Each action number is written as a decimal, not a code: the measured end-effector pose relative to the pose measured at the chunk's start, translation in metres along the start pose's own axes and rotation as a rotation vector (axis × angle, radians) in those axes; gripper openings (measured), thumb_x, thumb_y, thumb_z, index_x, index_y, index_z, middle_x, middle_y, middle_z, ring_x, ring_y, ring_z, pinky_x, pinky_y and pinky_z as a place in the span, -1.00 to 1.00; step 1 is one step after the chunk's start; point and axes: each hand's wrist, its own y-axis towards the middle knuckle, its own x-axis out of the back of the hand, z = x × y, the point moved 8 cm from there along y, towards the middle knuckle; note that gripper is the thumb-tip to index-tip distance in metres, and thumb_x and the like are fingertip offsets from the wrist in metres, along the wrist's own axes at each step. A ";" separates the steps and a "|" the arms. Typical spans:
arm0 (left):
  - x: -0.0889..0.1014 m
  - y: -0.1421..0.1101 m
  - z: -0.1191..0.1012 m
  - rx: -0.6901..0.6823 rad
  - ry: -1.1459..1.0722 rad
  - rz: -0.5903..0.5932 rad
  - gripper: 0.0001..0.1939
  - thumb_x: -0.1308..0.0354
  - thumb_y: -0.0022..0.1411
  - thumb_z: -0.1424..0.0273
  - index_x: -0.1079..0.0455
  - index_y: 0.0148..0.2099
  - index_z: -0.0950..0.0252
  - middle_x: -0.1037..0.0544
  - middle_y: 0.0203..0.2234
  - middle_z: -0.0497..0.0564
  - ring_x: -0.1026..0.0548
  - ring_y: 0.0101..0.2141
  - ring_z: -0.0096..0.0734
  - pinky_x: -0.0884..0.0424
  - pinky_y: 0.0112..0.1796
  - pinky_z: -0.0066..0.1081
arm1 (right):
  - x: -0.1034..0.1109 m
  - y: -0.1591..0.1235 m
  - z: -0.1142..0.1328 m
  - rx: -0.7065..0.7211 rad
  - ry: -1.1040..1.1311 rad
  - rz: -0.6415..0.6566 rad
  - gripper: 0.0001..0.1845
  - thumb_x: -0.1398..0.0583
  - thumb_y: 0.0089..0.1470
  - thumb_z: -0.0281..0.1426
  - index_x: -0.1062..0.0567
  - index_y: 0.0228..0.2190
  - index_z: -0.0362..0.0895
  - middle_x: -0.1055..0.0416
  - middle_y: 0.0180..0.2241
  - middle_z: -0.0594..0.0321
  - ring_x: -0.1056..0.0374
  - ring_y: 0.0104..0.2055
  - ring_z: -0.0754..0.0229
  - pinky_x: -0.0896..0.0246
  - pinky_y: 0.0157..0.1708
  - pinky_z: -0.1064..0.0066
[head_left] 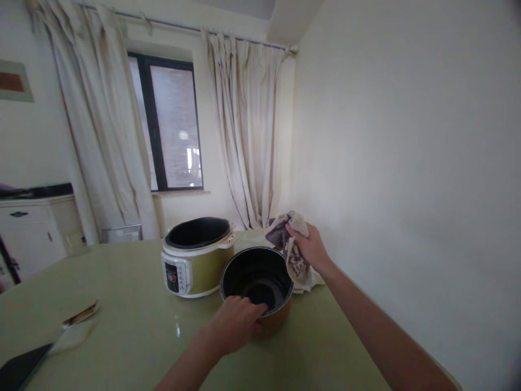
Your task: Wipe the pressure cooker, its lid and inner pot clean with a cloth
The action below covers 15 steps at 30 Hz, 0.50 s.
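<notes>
the left hand (240, 323) grips the near edge of the pot (249, 276) beside the cooker (209, 270), whose panel (177, 277) writing is too small to read; the right hand (312, 245) clutches a bunched cloth (296, 262).

Green tbl (134, 293) carried cooker (209, 271); pot (257, 277) sat just R of it, nearer cam. Flat dark obj (24, 365) + small scrap (80, 314) lay at L.
</notes>
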 end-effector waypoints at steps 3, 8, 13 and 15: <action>0.005 0.004 0.005 0.034 0.011 0.006 -0.71 -0.20 0.33 0.30 -0.54 0.07 0.17 -0.71 -0.18 0.20 -0.67 -0.13 0.14 -0.54 -0.16 -0.06 | -0.029 -0.022 -0.004 -0.030 0.141 0.052 -0.56 -0.30 0.12 -0.01 -0.65 -0.27 -0.15 -0.64 -0.28 0.14 -0.49 -0.19 -0.01 -0.36 -0.11 0.21; 0.006 0.007 0.027 0.094 -0.148 -0.051 -0.68 -0.35 0.22 0.22 -0.58 0.02 0.14 -0.71 -0.14 0.14 -0.65 -0.07 0.12 -0.52 -0.07 -0.08 | -0.059 -0.042 -0.019 -0.272 0.425 0.035 -0.47 -0.32 0.09 0.09 -0.65 -0.22 -0.13 -0.64 -0.22 0.12 -0.51 -0.10 -0.04 -0.37 -0.01 0.19; 0.030 0.004 0.071 0.199 -0.901 -0.483 -0.38 -0.31 0.23 -0.01 -0.43 0.23 0.17 -0.57 0.17 0.18 -0.53 0.14 -0.01 -0.45 0.13 -0.10 | -0.082 -0.049 -0.027 -0.386 0.613 0.069 -0.37 -0.35 0.04 0.12 -0.61 -0.03 -0.07 -0.64 -0.11 0.14 -0.51 0.04 -0.07 -0.36 0.13 0.14; 0.039 0.008 0.083 0.209 -1.237 -0.649 -0.31 -0.28 0.26 0.00 -0.32 0.33 0.17 -0.50 0.24 0.20 -0.50 0.19 -0.07 -0.45 0.16 -0.11 | -0.095 -0.050 -0.029 -0.408 0.633 0.176 -0.36 -0.27 0.11 0.16 -0.60 0.00 -0.04 -0.64 -0.12 0.15 -0.50 0.08 -0.09 -0.35 0.16 0.09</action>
